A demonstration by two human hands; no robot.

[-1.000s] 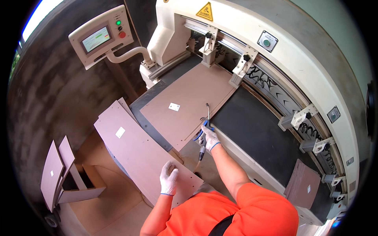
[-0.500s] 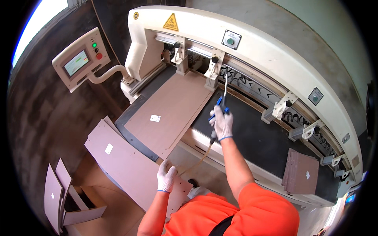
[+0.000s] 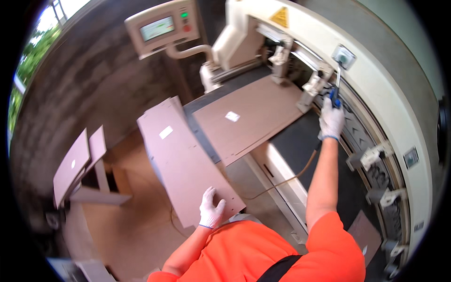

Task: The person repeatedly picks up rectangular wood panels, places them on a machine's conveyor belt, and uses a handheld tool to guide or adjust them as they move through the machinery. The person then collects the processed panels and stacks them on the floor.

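My right hand (image 3: pixel 331 121), in a white knit glove, is closed round an air blow gun (image 3: pixel 335 96) with a blue trigger and a slim metal nozzle. A thin brown hose (image 3: pixel 300 174) trails from it. The nozzle's tip overlaps the green push button (image 3: pixel 344 58) on the machine's beam; whether it touches I cannot tell. My gloved left hand (image 3: pixel 212 209) lies over the near end of a pinkish-brown panel (image 3: pixel 188 164), its thumb and fingers apart. A similar panel (image 3: pixel 249 117) with a white label lies on the machine's bed, its far edge under the clamps.
A control screen (image 3: pixel 157 29) on a bent arm stands beyond the panels. Loose panels (image 3: pixel 73 167) lean near an opened carton (image 3: pixel 123 181) at the left. Further clamps (image 3: pixel 376 157) line the beam at right, above the dark bed (image 3: pixel 300 141), where another panel (image 3: pixel 364 239) lies.
The view has swung left. My right hand has raised the blow gun from over the dark bed to the green button. My left hand has moved onto the near panel's end.
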